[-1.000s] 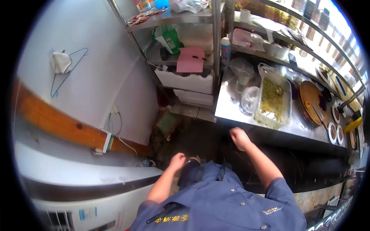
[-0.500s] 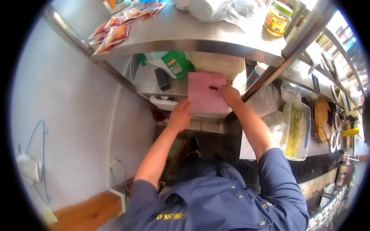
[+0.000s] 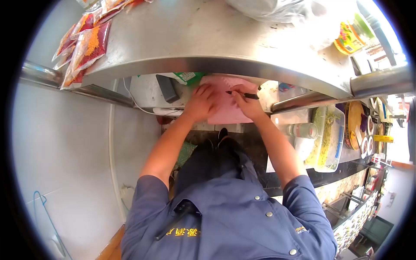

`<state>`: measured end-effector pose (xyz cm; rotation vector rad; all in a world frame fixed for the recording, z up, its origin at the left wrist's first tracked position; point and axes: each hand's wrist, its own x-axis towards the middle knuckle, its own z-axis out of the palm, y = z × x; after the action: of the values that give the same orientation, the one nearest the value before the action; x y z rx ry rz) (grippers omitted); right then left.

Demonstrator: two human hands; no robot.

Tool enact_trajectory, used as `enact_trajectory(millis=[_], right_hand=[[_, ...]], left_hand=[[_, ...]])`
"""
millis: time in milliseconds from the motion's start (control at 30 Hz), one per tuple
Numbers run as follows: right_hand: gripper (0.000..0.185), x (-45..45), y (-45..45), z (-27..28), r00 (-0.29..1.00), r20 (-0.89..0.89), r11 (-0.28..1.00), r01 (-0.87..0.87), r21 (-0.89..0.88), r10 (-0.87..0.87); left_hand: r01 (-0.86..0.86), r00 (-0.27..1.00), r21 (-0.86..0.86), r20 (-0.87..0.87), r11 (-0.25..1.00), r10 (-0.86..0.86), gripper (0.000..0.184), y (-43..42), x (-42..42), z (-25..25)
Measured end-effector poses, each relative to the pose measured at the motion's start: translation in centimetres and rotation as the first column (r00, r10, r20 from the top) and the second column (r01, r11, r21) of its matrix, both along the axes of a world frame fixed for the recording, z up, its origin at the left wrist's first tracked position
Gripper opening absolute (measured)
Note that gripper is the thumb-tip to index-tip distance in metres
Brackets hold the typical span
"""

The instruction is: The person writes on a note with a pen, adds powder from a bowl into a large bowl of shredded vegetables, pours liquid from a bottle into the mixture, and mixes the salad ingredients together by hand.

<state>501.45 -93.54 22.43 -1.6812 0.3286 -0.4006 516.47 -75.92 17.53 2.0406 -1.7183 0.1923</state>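
Note:
A pink sheet of paper (image 3: 227, 112) lies on the lower metal shelf, partly beneath the upper shelf's edge. My left hand (image 3: 201, 103) rests flat on its left part, fingers spread and slightly blurred. On the right part, my right hand (image 3: 246, 104) is closed around a black pen (image 3: 250, 95), which points left over the sheet. Left of the paper stand a dark box-shaped object (image 3: 167, 88) and a green and white package (image 3: 189, 77).
The upper shelf (image 3: 182, 43) juts out above my hands, with spice packets (image 3: 89, 47) and a jar (image 3: 353, 37) on it. A metal post (image 3: 303, 102) is right of my right hand. Further right are a glass jar (image 3: 303, 130) and a food tub (image 3: 331, 143).
The view has moved in closer to the shelf. My left hand has shifted from the sheet's lower left edge onto its surface, and my right hand has taken hold of the pen.

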Motion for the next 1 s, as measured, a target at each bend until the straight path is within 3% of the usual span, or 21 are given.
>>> enact_trajectory(millis=[100,133,267,400,500,700,1000], right_hand=[[0.011,0.0,2.7,-1.3,0.999,-0.028,0.999,-0.013,0.042,0.015],[0.012,-0.4,3.0,-2.2,0.998,0.054,0.998,-0.012,-0.054,0.015],[0.022,0.3,2.9,-3.5,0.992,0.115,0.884,0.095,-0.458,-0.048],[0.015,2.3,2.2,-5.4,0.948,-0.055,0.918,0.289,-0.273,-0.314],[0.015,2.9,1.8,-4.8,0.926,-0.188,0.907,0.250,-0.338,-0.326],[0.017,3.2,2.3,-4.0,0.938,-0.111,0.925,0.295,-0.239,-0.327],[0.015,3.4,2.5,-4.2,0.927,-0.155,0.886,0.262,-0.383,-0.342]], left_hand=[[0.022,0.999,-0.025,-0.039,0.999,-0.023,0.032,0.2,0.3,1.2],[0.032,0.998,-0.009,-0.046,0.999,-0.032,0.029,0.2,0.7,1.3],[0.058,0.996,-0.068,-0.063,0.996,-0.062,0.026,0.3,1.3,-0.1],[0.052,0.996,-0.101,-0.065,0.994,-0.059,0.024,0.3,1.8,-0.4],[0.060,0.992,-0.117,-0.100,0.991,-0.072,0.024,0.3,2.1,-0.9],[0.040,0.991,-0.162,-0.119,0.986,-0.060,0.023,0.1,2.4,-1.2],[0.016,0.989,-0.171,-0.140,0.985,-0.040,0.025,0.4,2.2,-1.1]])
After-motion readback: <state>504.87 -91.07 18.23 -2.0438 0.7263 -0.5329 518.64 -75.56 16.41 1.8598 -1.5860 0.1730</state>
